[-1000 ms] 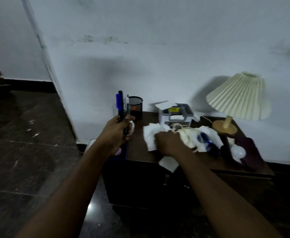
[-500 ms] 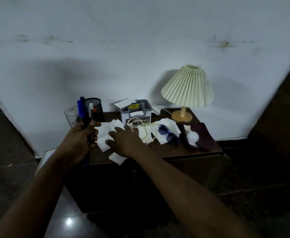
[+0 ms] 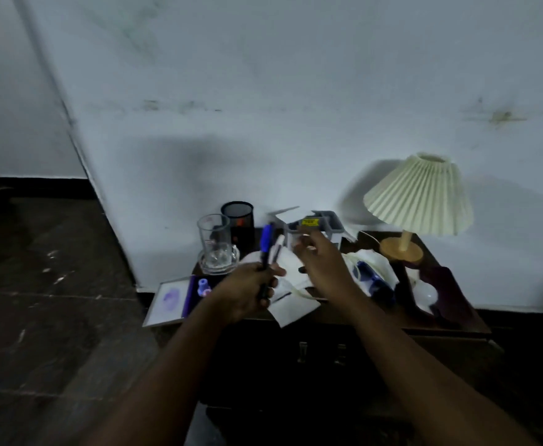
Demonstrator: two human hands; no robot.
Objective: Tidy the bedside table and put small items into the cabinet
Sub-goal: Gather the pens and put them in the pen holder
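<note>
My left hand (image 3: 247, 289) is shut on a bunch of pens (image 3: 266, 244), a blue one and some dark ones, held upright over the left part of the dark bedside table (image 3: 456, 320). My right hand (image 3: 321, 262) is raised above the white tissues (image 3: 291, 305), fingers loosely spread, holding nothing that I can see. Behind it stands a grey organiser box (image 3: 325, 222) with a yellow label. A black mesh pen cup (image 3: 237, 217) and a clear glass mug (image 3: 215, 243) stand at the back left. Blue sunglasses (image 3: 374, 283) lie among tissues and a pale cable.
A cream pleated lamp (image 3: 419, 194) stands at the back right, with a white bulb (image 3: 426, 294) in front of it. A framed picture (image 3: 169, 300) and a small purple item (image 3: 203, 286) sit left of the table. The cabinet front (image 3: 321, 352) is below, dark floor to the left.
My right hand has lifted off the tissues and moved up toward the grey box. My left hand still grips the pens, now lower and nearer the middle. The camera swung.
</note>
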